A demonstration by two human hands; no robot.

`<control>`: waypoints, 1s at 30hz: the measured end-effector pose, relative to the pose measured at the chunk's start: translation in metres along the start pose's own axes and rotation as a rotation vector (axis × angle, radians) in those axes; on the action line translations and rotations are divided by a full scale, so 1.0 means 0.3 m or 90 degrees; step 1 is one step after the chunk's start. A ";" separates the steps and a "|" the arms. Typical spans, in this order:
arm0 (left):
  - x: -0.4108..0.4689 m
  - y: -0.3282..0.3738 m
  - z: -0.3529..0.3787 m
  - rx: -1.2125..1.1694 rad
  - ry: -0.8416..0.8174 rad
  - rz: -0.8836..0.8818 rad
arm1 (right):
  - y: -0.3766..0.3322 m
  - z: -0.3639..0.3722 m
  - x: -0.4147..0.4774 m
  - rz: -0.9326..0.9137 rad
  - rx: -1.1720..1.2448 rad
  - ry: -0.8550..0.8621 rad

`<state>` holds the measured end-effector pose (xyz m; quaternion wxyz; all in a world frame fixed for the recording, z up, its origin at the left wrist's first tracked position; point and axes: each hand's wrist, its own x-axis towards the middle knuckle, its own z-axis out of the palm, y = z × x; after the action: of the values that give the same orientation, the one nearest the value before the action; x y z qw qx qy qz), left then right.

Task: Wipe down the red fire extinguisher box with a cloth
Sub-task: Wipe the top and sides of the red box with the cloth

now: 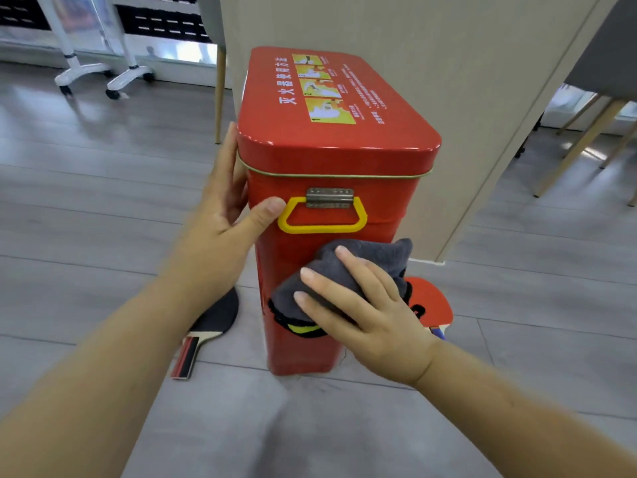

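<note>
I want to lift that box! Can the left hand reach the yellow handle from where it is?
Probably yes. The left hand rests on the corner of the box with its thumb right beside the yellow handle, and nothing covers it. The right hand and cloth are lower down.

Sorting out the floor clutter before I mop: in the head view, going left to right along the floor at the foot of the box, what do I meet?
black paddle → red fire extinguisher box → red paddle
</note>
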<state>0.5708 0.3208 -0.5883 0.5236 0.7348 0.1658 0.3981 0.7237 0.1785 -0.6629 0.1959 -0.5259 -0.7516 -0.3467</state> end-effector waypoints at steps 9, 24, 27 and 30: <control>0.022 0.006 -0.030 -0.051 -0.020 -0.028 | -0.003 0.087 0.095 -0.101 0.073 -0.018; 0.011 -0.026 -0.021 -0.060 0.004 -0.023 | -0.048 0.213 -0.120 -0.277 -0.172 -0.166; 0.007 -0.032 -0.014 -0.075 0.010 -0.021 | -0.049 0.145 -0.021 -0.167 -0.138 -0.059; -0.003 -0.040 -0.011 -0.066 0.029 -0.028 | -0.043 0.099 0.080 -0.090 -0.097 0.052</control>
<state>0.5698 0.3271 -0.5990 0.5655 0.6936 0.1729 0.4113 0.7048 0.2132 -0.6713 0.1604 -0.4702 -0.7497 -0.4371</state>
